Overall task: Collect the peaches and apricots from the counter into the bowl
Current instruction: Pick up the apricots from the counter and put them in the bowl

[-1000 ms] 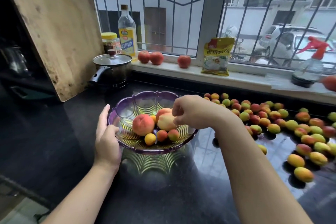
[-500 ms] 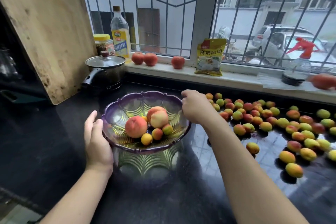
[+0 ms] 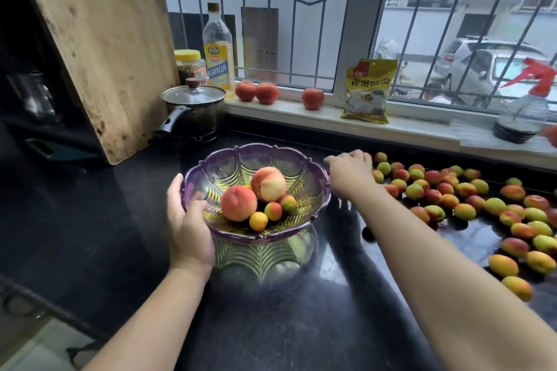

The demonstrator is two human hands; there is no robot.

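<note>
A purple glass bowl (image 3: 256, 149) sits on the black counter and holds two peaches (image 3: 238, 203) and three small apricots (image 3: 258, 221). My left hand (image 3: 187, 226) grips the bowl's left rim, thumb inside and fingers outside. My right hand (image 3: 349, 173) is just right of the bowl, palm down, its fingers stretched over the nearest of several loose apricots (image 3: 464, 211) spread across the counter. Nothing shows in its fingers.
Three red peaches (image 3: 256, 92) lie on the window sill beside a yellow bag (image 3: 367, 90) and a spray bottle (image 3: 524, 111). A lidded pot (image 3: 193, 108), an oil bottle (image 3: 218, 48), a jar (image 3: 190, 66) and a leaning cutting board (image 3: 99, 39) stand behind the bowl.
My right hand left the bowl's inside and moved right, over the rim, to the apricots on the counter. My left hand shifted its hold on the rim.
</note>
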